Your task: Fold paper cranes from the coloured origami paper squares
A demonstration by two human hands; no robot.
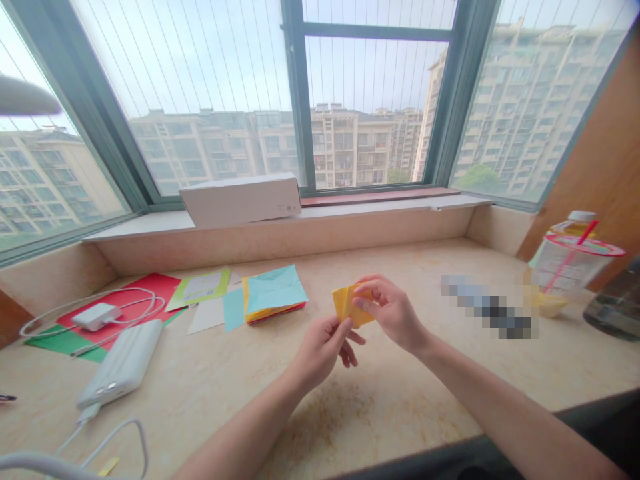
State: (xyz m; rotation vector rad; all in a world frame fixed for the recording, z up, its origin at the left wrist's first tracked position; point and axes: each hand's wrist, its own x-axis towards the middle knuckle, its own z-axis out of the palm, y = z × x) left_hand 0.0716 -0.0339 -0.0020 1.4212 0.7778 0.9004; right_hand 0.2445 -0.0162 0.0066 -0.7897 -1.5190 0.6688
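Observation:
A small piece of folded yellow paper [342, 301] is held up above the marble-patterned counter, between both hands. My left hand [325, 347] pinches its lower edge with the thumb on top, the other fingers loosely curled beneath. On the paper's right side, my right hand [387, 303] grips it between thumb and fingers. A crease line runs down the paper's left part. To the left of the hands lies a stack of coloured paper [277, 290], light blue on top, with yellow and red edges showing below.
At left are a white power bank [123, 363], a white charger [97, 317] with cable, and red paper [163, 288] over green. A white box [240, 202] rests on the window ledge. A plastic cup [567, 267] with a red straw stands right, near a blurred-out object [487, 307].

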